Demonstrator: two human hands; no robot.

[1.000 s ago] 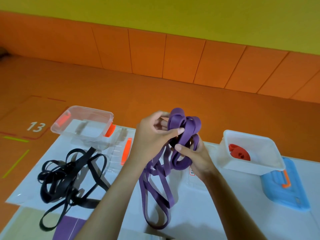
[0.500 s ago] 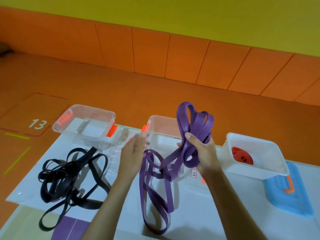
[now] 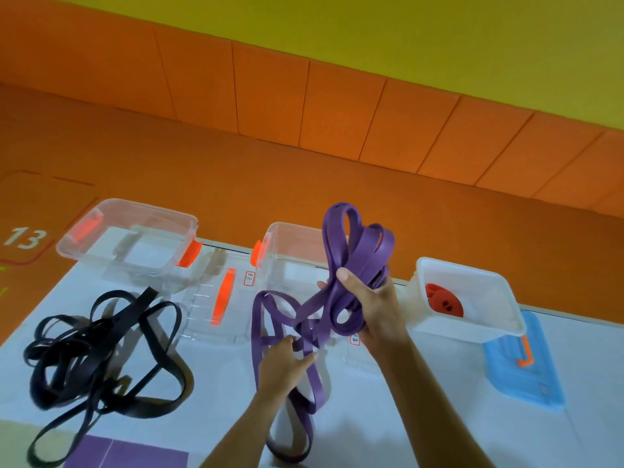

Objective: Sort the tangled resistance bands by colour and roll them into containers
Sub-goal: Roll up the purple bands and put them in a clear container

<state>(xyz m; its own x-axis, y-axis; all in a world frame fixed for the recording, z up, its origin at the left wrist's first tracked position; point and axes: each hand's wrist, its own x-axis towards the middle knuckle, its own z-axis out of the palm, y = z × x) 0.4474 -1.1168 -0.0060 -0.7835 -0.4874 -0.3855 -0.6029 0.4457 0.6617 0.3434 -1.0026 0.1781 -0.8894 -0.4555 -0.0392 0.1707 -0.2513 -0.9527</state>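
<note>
While the purple band point(image 3: 354, 251) is only half gathered, everything can be placed outward from the middle container point(image 3: 287, 231). Far to its left on the counter point(image 3: 405, 417) lies the black band tangle point(image 3: 101, 349), loose and with no hand on it, and the left container point(image 3: 141, 211) stands behind that tangle. Just left of the middle container, a clear lid point(image 3: 202, 312) with an orange latch lies flat.

In front of the middle container, low by the counter, the left hand point(image 3: 280, 359) has its fingers curled among the slack purple strands and grips at least one. The rest trails away from the container toward the viewer. Slightly to the right, raised before the container's right half, the right hand point(image 3: 374, 305) is clamped round a bunch of purple loops. Its thumb crosses the front and the loops stand up above the fist.

Right of the middle container sits the white container point(image 3: 456, 268) with a rolled red band point(image 3: 442, 298) inside. A blue lid point(image 3: 526, 376) lies at its near corner, beside or beneath it; I cannot tell which.

The band looks like flat rubber: light, limp, springy and rather grippy. Its strands will probably drag on one another rather than slide, and a coil will want to spring open if let go. The best hold seems to be where the loops bunch in the right hand. The left hand could then feed in slack one strand at a time, taking each flat across its width to avoid twists.
</note>
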